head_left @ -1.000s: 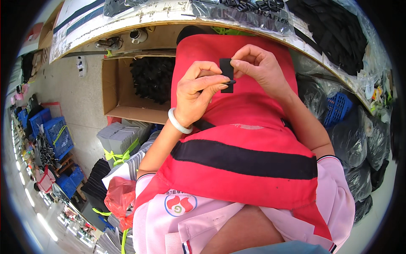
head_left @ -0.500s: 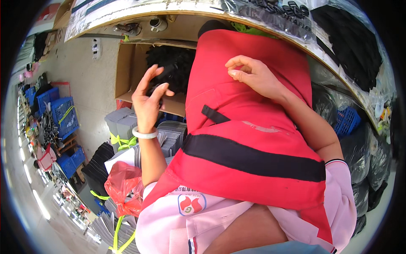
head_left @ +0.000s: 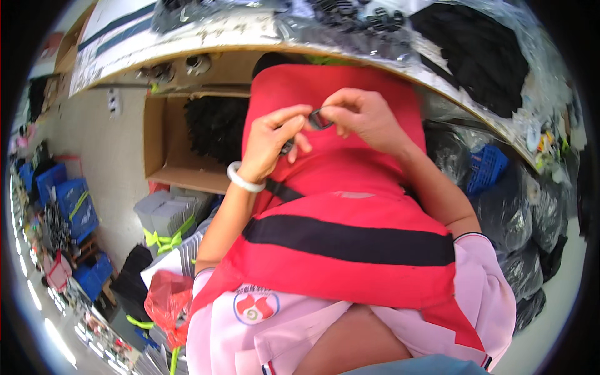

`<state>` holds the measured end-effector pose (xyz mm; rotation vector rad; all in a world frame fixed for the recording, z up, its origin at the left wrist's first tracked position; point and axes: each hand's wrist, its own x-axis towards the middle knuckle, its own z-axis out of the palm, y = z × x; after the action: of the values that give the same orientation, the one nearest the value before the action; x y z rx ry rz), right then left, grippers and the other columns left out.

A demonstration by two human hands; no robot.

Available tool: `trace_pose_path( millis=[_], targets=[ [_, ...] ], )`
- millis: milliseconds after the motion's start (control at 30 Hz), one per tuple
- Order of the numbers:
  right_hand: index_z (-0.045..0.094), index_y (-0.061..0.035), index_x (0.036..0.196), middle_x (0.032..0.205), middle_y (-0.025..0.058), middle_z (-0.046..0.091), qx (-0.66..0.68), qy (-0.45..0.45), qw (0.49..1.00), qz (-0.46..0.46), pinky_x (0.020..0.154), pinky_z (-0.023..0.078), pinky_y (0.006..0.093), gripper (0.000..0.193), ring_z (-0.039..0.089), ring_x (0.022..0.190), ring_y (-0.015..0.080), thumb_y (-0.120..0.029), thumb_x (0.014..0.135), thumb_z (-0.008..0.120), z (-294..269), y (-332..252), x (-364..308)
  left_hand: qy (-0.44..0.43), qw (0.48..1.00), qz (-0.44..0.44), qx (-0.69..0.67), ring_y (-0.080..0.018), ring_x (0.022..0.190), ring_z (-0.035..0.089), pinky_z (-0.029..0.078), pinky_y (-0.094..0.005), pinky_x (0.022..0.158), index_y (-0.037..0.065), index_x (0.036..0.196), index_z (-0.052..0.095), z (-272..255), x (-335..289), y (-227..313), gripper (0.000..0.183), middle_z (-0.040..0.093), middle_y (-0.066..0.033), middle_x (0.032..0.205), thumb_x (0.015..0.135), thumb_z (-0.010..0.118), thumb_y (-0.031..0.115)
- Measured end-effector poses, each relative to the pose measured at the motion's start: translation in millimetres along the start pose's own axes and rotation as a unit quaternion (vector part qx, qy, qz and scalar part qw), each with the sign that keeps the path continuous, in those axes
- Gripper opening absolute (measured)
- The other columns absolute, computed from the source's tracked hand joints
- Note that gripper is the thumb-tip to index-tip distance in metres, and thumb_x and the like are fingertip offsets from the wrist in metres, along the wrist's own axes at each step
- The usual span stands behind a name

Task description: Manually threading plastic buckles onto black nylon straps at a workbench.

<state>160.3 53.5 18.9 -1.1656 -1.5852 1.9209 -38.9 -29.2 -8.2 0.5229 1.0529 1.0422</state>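
Above the red apron (head_left: 337,162) on my lap, my two hands meet. My right hand (head_left: 369,122) is closed in a pinch on a small black plastic buckle (head_left: 320,119), a frame shape with an opening in it. Next to it, my left hand (head_left: 272,140) has its index fingertip at the buckle's near side. Another small black piece (head_left: 287,147) lies within the curled fingers of that left hand; its exact shape is mostly hidden. A white bracelet (head_left: 245,177) circles my left wrist.
An open cardboard box (head_left: 164,134) with black items stands left of my lap. The white worktable (head_left: 237,39) curves ahead, bearing black buckles and black fabric (head_left: 472,53). Grey stacked pieces (head_left: 165,212) and a red bag (head_left: 167,303) sit at left; filled plastic bags (head_left: 506,206) at right.
My left hand has moved right, from beside the box to my right hand. The black buckle now shows at the right fingertips. The whole view has shifted slightly.
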Motion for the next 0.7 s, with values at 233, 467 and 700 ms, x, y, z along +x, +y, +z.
trace_pose_path(
  millis=[233, 467, 700],
  targets=[
    [0.063, -0.0019, 0.096, 0.079, 0.0031, 0.065, 0.032, -0.038, 0.999, -0.005, 0.06, 0.049, 0.023, 0.012, 0.059, 0.067, 0.0079, -0.014, 0.095, 0.061, -15.0, 18.4, -0.6, -0.038, 0.998, -0.039, -0.012, -0.0091, 0.058, 0.059, 0.043, -0.0192, 0.044, 0.001, 0.098, 0.066, 16.8, 23.3, -18.0, 0.01, 0.066, -0.0064, 0.078, 0.092, 0.063, 0.008],
    [0.068, -0.0044, 0.093, 0.085, 0.0112, 0.066, -0.316, 0.363, 0.845, -0.233, 0.072, 0.05, 0.0352, 0.013, 0.064, 0.077, 0.0297, -0.016, 0.087, 0.066, -131.3, 0.7, 4.8, -0.021, 0.992, -0.021, -0.126, -0.0119, 0.065, 0.058, 0.046, -0.0239, 0.051, 0.005, 0.098, 0.062, 21.8, 40.0, -7.3, 0.007, 0.063, -0.0037, 0.083, 0.094, 0.063, 0.011],
    [0.066, -0.0033, 0.098, 0.09, 0.0118, 0.063, -0.56, 0.265, 0.784, -0.014, 0.078, 0.049, 0.036, 0.023, 0.061, 0.084, 0.0298, -0.02, 0.082, 0.069, -172.0, 1.4, 20.9, -0.086, 0.988, -0.045, -0.118, -0.0122, 0.064, 0.057, 0.044, -0.0229, 0.05, 0.006, 0.096, 0.059, 15.2, 42.6, -11.1, 0.011, 0.06, -0.0033, 0.078, 0.095, 0.062, 0.016]
  ],
)
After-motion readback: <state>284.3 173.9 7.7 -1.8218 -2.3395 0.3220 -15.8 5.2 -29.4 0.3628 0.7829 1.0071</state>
